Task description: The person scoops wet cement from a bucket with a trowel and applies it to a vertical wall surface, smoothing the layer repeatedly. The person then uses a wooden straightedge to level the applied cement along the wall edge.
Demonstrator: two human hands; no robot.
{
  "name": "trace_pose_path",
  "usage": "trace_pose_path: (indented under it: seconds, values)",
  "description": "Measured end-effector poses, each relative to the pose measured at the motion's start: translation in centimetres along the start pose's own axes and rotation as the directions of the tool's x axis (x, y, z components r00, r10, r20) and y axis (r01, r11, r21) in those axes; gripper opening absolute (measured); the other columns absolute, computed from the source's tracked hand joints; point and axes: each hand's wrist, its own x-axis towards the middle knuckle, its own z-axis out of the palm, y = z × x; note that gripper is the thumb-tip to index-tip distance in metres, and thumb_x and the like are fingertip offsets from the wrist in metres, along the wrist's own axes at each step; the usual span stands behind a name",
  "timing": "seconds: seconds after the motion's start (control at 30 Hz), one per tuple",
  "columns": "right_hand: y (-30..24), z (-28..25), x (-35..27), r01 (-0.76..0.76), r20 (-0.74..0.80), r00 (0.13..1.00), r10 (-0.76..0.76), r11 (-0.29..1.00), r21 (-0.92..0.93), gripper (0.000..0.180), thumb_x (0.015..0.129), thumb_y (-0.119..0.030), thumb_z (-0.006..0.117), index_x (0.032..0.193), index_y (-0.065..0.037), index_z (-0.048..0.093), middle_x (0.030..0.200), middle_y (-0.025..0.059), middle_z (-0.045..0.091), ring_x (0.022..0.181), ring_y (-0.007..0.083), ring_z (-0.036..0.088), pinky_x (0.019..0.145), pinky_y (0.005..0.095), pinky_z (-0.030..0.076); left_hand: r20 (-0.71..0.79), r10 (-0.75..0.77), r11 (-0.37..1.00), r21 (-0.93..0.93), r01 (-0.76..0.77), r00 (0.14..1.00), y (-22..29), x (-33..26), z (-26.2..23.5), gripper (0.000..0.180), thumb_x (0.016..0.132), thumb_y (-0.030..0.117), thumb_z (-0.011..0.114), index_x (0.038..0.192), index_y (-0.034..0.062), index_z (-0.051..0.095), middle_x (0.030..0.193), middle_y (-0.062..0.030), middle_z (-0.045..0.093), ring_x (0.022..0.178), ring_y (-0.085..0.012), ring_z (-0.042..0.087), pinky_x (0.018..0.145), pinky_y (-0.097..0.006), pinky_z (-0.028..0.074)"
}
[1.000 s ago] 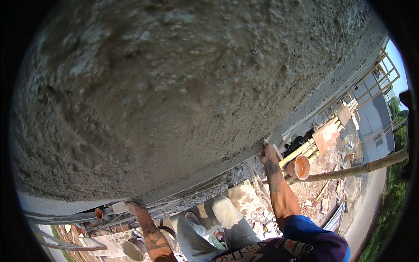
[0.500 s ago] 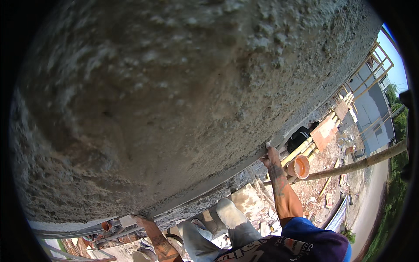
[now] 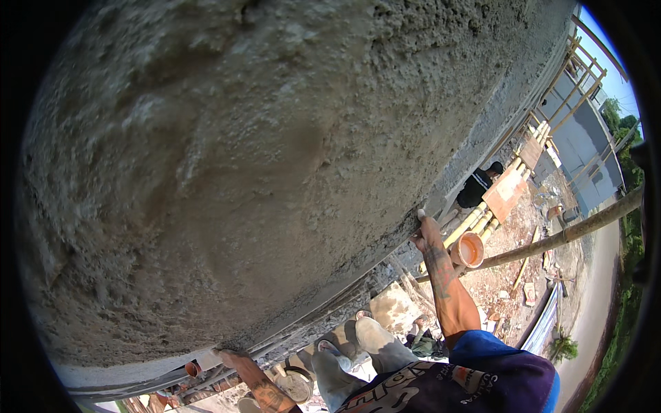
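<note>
My left hand (image 3: pixel 231 356) and right hand (image 3: pixel 423 230) grip a long straightedge (image 3: pixel 323 303) against the wet plaster wall (image 3: pixel 261 158); an orange bucket (image 3: pixel 469 249) hangs nearby.

The wall (image 3: pixel 275 158) is all grey wet plaster, rough and speckled, with darker brownish patches in the middle. Both forearms have dark tattoo patterns, right hand (image 3: pixel 425 230) and left hand (image 3: pixel 231 358) alike. Shirt (image 3: pixel 475 378) is dark purple-navy with a blue sleeve and pale lettering. Trousers (image 3: pixel 372 351) are light grey and dusty. There's an orange bucket (image 3: pixel 469 249), tan bamboo poles (image 3: pixel 558 237), a reddish-orange board (image 3: pixel 506 193), someone in black (image 3: pixel 476 189), blue sky, green trees.
</note>
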Motion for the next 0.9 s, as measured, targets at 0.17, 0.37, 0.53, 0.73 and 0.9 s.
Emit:
trace_pose_path:
  seconds: [0.17, 0.37, 0.53, 0.73, 0.9]
  values:
    - [0.8, 0.8, -1.0, 0.007, -0.101, 0.995, -0.015, 0.996, -0.084, 0.024, 0.102, -0.027, 0.055, 0.119, -0.010, 0.058, 0.105, 0.0078, 0.063, 0.084, 0.0257, 0.067, 0.076, 0.0634, 0.058, 0.022, -0.005, 1.000, 0.018, 0.005, 1.000, -0.1, 0.1, -0.2, 0.081, 0.099, 0.060, 0.054, 0.145, -0.0064, 0.046, 0.141, -0.0190, 0.057, 0.120, -0.0359, 0.060, 0.102, -0.046, 0.052]
    - [-0.1, 2.1, -2.8, 0.032, -0.162, 0.985, -0.065, 0.979, -0.199, 0.021, 0.100, -0.026, 0.054, 0.115, -0.011, 0.056, 0.097, 0.0054, 0.056, 0.075, 0.0218, 0.055, 0.074, 0.0619, 0.050, 0.051, -0.004, 0.999, 0.033, 0.003, 0.999, 0.0, 0.0, -0.6, 0.081, 0.099, 0.060, 0.054, 0.145, -0.0056, 0.047, 0.141, -0.0187, 0.057, 0.120, -0.0356, 0.060, 0.102, -0.046, 0.052]
    - [-0.9, 2.6, -2.7, 0.010, -0.190, 0.981, -0.033, 0.992, -0.125, 0.025, 0.102, -0.024, 0.052, 0.119, -0.007, 0.057, 0.100, 0.0079, 0.061, 0.079, 0.0239, 0.062, 0.073, 0.0591, 0.055, 0.080, -0.009, 0.999, 0.035, 0.006, 0.997, 1.0, -0.6, -0.7, 0.080, 0.099, 0.060, 0.053, 0.145, -0.0050, 0.047, 0.141, -0.0185, 0.057, 0.120, -0.0353, 0.060, 0.102, -0.046, 0.052]
    - [-2.1, 2.8, -2.1, 0.053, -0.175, 0.983, -0.051, 0.999, 0.003, 0.024, 0.098, -0.010, 0.051, 0.113, 0.006, 0.060, 0.099, 0.0150, 0.069, 0.079, 0.0289, 0.072, 0.059, 0.0537, 0.059, 0.109, -0.019, 0.999, 0.050, 0.014, 0.994, 3.2, -1.9, -0.1, 0.080, 0.099, 0.061, 0.053, 0.145, -0.0042, 0.048, 0.140, -0.0182, 0.058, 0.120, -0.0349, 0.060, 0.102, -0.046, 0.052]
    - [-4.1, 4.0, -3.9, 0.068, -0.147, 0.987, -0.072, 0.997, -0.028, 0.025, 0.095, -0.011, 0.052, 0.111, 0.007, 0.061, 0.096, 0.0169, 0.069, 0.078, 0.0322, 0.072, 0.059, 0.0546, 0.059, 0.164, -0.025, 0.998, 0.062, 0.016, 0.986, 5.2, -3.4, 1.4, 0.079, 0.099, 0.061, 0.053, 0.145, -0.0035, 0.048, 0.140, -0.0179, 0.058, 0.120, -0.0346, 0.061, 0.101, -0.046, 0.052]
